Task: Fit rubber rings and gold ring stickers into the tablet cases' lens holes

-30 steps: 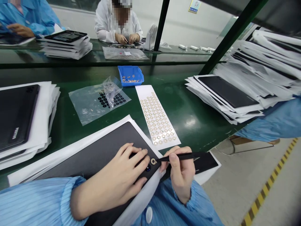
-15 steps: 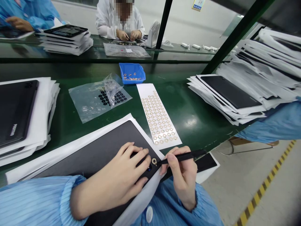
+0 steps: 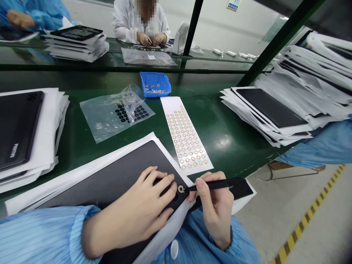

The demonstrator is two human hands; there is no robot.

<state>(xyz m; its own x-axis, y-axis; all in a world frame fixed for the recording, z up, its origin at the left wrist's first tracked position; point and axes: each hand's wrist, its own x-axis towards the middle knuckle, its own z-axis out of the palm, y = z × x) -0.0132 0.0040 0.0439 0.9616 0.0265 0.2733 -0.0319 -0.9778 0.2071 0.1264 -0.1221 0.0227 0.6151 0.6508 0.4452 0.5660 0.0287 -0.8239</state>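
Note:
Beneath my left hand (image 3: 145, 207) lies a black tablet back cover (image 3: 121, 172) on white wrapping paper. The hand rests on it with its fingers stretched out and spread, close to the camera corner. My right hand (image 3: 214, 205) is closed around black tweezers (image 3: 214, 184) in a pinch. Their tips point left and reach a small gold ring-shaped sticker (image 3: 180, 189) at the camera corner of the cover. Whether the ring touches the cover all round I cannot tell. Part of the camera area is hidden under my left fingers.
A white sheet of gold ring stickers (image 3: 188, 139) lies ahead, with a blue tray (image 3: 156, 94) of small parts behind it. Left of these is a clear bag (image 3: 101, 121) with black rings. Paper-wrapped tablet stacks stand left (image 3: 20, 135) and right (image 3: 271, 106). Co-workers sit across the bench.
The tweezers' rear end has swung slightly lower, and my right hand has shifted a little to the right. The ring stays at the camera corner; my left hand is nearly still.

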